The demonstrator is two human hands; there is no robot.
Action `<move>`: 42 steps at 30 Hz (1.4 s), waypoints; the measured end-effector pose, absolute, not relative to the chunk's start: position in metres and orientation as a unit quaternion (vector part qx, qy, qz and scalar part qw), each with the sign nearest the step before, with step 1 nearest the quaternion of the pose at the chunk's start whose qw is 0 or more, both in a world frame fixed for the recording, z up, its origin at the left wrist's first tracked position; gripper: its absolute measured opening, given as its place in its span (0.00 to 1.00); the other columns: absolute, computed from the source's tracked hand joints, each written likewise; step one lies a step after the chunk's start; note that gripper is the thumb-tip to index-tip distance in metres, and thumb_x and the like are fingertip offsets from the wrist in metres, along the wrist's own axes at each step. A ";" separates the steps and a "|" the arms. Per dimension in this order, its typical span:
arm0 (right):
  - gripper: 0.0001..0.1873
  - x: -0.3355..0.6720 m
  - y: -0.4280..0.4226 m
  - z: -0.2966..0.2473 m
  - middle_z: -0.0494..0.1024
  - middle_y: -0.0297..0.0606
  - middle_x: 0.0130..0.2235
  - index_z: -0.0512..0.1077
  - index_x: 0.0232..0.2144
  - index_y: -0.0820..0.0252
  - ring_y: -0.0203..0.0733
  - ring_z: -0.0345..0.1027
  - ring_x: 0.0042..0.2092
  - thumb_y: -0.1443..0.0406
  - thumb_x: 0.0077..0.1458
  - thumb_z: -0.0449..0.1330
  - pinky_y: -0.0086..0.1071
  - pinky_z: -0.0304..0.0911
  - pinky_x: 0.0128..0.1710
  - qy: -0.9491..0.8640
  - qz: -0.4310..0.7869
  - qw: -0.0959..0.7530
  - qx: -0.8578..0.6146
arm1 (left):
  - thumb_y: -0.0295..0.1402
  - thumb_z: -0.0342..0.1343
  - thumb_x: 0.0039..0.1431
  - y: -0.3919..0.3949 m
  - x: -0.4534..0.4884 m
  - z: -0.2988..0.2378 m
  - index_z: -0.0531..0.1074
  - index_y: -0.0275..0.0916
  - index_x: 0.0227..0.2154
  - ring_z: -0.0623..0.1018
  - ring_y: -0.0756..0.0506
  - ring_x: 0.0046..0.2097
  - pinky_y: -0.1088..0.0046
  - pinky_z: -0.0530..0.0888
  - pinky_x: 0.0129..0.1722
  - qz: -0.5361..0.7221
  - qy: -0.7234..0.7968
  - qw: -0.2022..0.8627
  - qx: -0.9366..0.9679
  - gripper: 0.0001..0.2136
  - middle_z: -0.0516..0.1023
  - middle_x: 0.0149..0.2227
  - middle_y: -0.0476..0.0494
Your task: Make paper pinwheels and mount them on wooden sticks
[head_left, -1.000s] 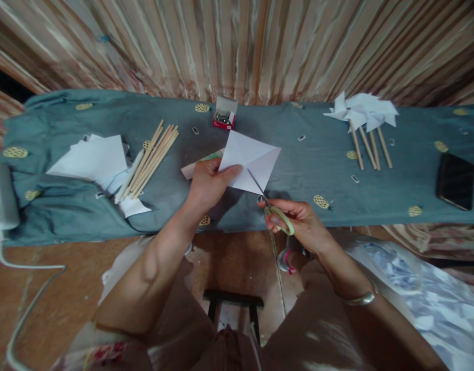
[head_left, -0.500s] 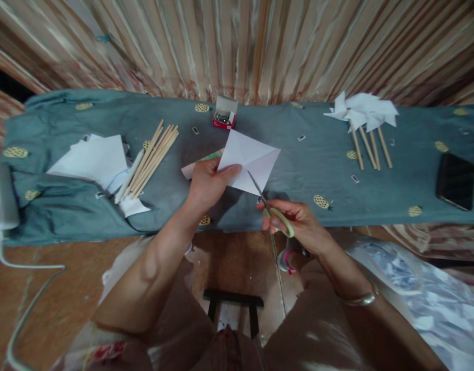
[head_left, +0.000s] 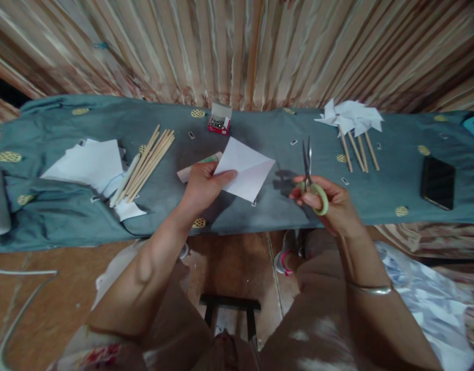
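Observation:
My left hand (head_left: 203, 184) pinches a creased white paper square (head_left: 246, 168) by its left corner, just above the grey-blue cloth (head_left: 279, 206). My right hand (head_left: 325, 202) is closed around green-handled scissors (head_left: 308, 175), whose blades point up and away, well to the right of the paper and apart from it. A bundle of wooden sticks (head_left: 146, 161) lies left of my left hand. A small red box of pins (head_left: 218, 121) stands open behind the paper.
A pile of white paper sheets (head_left: 86, 165) lies at the left. Finished paper pinwheels on sticks (head_left: 353, 126) rest at the back right, a black phone (head_left: 438, 183) farther right. Striped curtain behind; a dark stool (head_left: 229, 309) and floor below the table edge.
My right hand has pulled the scissors out of the paper and swung them right, blades now upright. The left hand still holds the paper; the view shifted slightly.

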State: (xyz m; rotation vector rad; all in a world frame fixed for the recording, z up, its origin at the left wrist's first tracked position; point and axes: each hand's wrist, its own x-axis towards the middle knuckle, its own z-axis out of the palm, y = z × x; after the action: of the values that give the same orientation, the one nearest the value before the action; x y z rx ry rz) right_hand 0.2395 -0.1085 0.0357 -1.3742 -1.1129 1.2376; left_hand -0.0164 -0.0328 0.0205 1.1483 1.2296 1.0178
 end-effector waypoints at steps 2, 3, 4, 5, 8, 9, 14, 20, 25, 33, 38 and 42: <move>0.25 0.235 -0.102 0.034 0.81 0.32 0.32 0.78 0.39 0.52 0.37 0.74 0.35 0.55 0.37 0.76 0.31 0.70 0.36 -0.453 0.455 0.513 -0.570 | 0.34 0.66 0.40 -0.037 -0.011 0.019 0.78 0.37 0.21 0.70 0.49 0.23 0.75 0.63 0.21 0.383 0.509 0.568 0.522 0.06 0.74 0.20 0.49; 0.25 0.233 -0.100 0.034 0.82 0.32 0.32 0.77 0.40 0.52 0.37 0.74 0.35 0.56 0.37 0.76 0.31 0.70 0.37 -0.458 0.443 0.520 -0.569 | 0.34 0.66 0.40 -0.039 -0.008 0.018 0.78 0.37 0.20 0.69 0.49 0.22 0.75 0.62 0.21 0.359 0.501 0.573 0.540 0.06 0.73 0.19 0.49; 0.26 0.230 -0.097 0.034 0.82 0.32 0.33 0.77 0.40 0.52 0.38 0.74 0.36 0.56 0.36 0.76 0.32 0.70 0.37 -0.467 0.439 0.515 -0.569 | 0.34 0.66 0.40 -0.041 -0.005 0.017 0.78 0.37 0.19 0.69 0.49 0.22 0.75 0.62 0.20 0.338 0.491 0.578 0.558 0.06 0.73 0.19 0.49; 0.26 0.227 -0.095 0.034 0.82 0.33 0.33 0.76 0.40 0.53 0.38 0.74 0.36 0.57 0.36 0.76 0.32 0.69 0.37 -0.476 0.443 0.506 -0.566 | 0.35 0.66 0.40 -0.043 -0.003 0.016 0.78 0.37 0.18 0.68 0.49 0.22 0.75 0.61 0.20 0.320 0.481 0.581 0.574 0.07 0.72 0.18 0.50; 0.28 0.220 -0.091 0.034 0.80 0.31 0.30 0.76 0.39 0.56 0.35 0.70 0.32 0.57 0.34 0.76 0.32 0.67 0.35 -0.494 0.467 0.478 -0.557 | 0.36 0.67 0.40 -0.046 0.003 0.014 0.77 0.38 0.17 0.67 0.50 0.21 0.76 0.60 0.19 0.291 0.455 0.590 0.600 0.08 0.72 0.18 0.50; 0.27 0.218 -0.090 0.034 0.79 0.30 0.28 0.76 0.39 0.57 0.34 0.68 0.30 0.57 0.34 0.77 0.31 0.66 0.33 -0.499 0.474 0.467 -0.555 | 0.36 0.67 0.39 -0.047 0.005 0.014 0.77 0.38 0.17 0.68 0.50 0.22 0.76 0.60 0.19 0.287 0.452 0.594 0.600 0.08 0.72 0.18 0.50; 0.25 0.214 -0.088 0.034 0.69 0.22 0.20 0.75 0.36 0.58 0.30 0.59 0.25 0.58 0.35 0.76 0.28 0.58 0.27 -0.498 0.483 0.461 -0.554 | 0.37 0.69 0.37 -0.047 0.014 0.013 0.79 0.38 0.23 0.74 0.47 0.25 0.73 0.70 0.24 0.359 0.460 0.636 0.505 0.10 0.78 0.23 0.48; 0.24 0.207 -0.085 0.027 0.60 0.19 0.19 0.73 0.37 0.57 0.29 0.54 0.24 0.59 0.36 0.75 0.27 0.56 0.27 -0.454 0.419 0.557 -0.555 | 0.41 0.70 0.39 -0.054 0.030 0.016 0.79 0.37 0.33 0.81 0.40 0.41 0.64 0.76 0.45 0.431 0.386 0.739 0.344 0.17 0.83 0.36 0.41; 0.27 0.201 -0.084 0.022 0.70 0.24 0.23 0.72 0.39 0.55 0.32 0.60 0.25 0.54 0.37 0.74 0.29 0.59 0.28 -0.430 0.406 0.561 -0.580 | 0.39 0.73 0.34 -0.063 0.038 0.014 0.80 0.36 0.31 0.81 0.39 0.42 0.64 0.75 0.46 0.390 0.394 0.763 0.332 0.18 0.84 0.35 0.40; 0.28 0.187 -0.084 0.022 0.80 0.30 0.30 0.71 0.37 0.53 0.37 0.72 0.30 0.52 0.34 0.74 0.34 0.70 0.32 -0.345 0.458 0.592 -0.566 | 0.41 0.73 0.34 -0.061 0.039 0.010 0.78 0.35 0.28 0.81 0.41 0.38 0.64 0.77 0.41 0.434 0.434 0.729 0.303 0.18 0.83 0.30 0.41; 0.27 0.183 -0.083 0.016 0.81 0.30 0.31 0.71 0.36 0.54 0.38 0.74 0.31 0.54 0.33 0.75 0.34 0.72 0.32 -0.349 0.474 0.600 -0.542 | 0.40 0.73 0.36 -0.057 0.034 0.015 0.79 0.34 0.29 0.81 0.40 0.39 0.62 0.77 0.44 0.473 0.422 0.716 0.292 0.18 0.83 0.32 0.41; 0.27 0.183 -0.081 0.015 0.82 0.30 0.32 0.71 0.36 0.54 0.39 0.75 0.33 0.55 0.34 0.75 0.35 0.72 0.34 -0.342 0.475 0.607 -0.537 | 0.39 0.73 0.37 -0.061 0.033 0.016 0.80 0.35 0.31 0.81 0.42 0.39 0.65 0.77 0.43 0.480 0.418 0.709 0.302 0.18 0.83 0.36 0.40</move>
State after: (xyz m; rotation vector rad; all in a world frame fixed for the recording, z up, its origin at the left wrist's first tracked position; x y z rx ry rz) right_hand 0.1835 -0.0813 0.0146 -1.2418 -0.7903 1.0981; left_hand 0.0334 -0.0606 0.0160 0.6711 0.9285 1.0653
